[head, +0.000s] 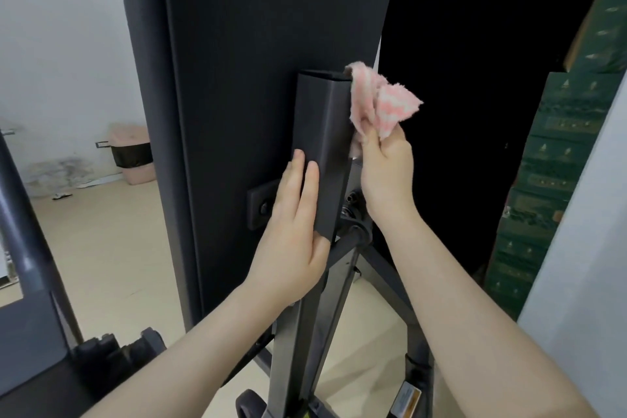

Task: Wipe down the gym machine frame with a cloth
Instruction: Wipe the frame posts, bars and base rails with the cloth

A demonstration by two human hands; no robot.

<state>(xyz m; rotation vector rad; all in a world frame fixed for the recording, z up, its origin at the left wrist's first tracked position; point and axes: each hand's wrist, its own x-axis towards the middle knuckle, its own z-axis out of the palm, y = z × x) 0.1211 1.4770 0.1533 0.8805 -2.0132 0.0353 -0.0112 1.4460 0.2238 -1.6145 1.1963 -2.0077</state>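
Two hands work on a dark square post (pixel 322 146) of the gym machine, which rises in front of a tall black panel (pixel 264 44). Left hand (pixel 295 234) lies flat along the post's left face, its fingers straight and pointing up, with the thumb curled round the post's near edge. Right hand (pixel 386 173) pinches a pink and white cloth (pixel 380 102) between thumb and curled fingers; the cloth is bunched, and one part of it touches the post's right edge just below its open top, while a loose corner sticks out to the right of the post. Below the hands the post runs down to a joint with bolts (pixel 353 200), where slanted dark bars (pixel 390 268) branch off towards the pale floor (pixel 112 248). A yellow label (pixel 407 397) sits on the frame to the right of the post, near the bottom. Left of the post, beyond the panel, a pink bin (pixel 132 153) with a dark liner stands against the white wall. Right of the post, green boxes (pixel 549 180) are stacked high beside a pale grey surface. Far left of the post a thick grey tube (pixel 20 224) slants down to a dark base.
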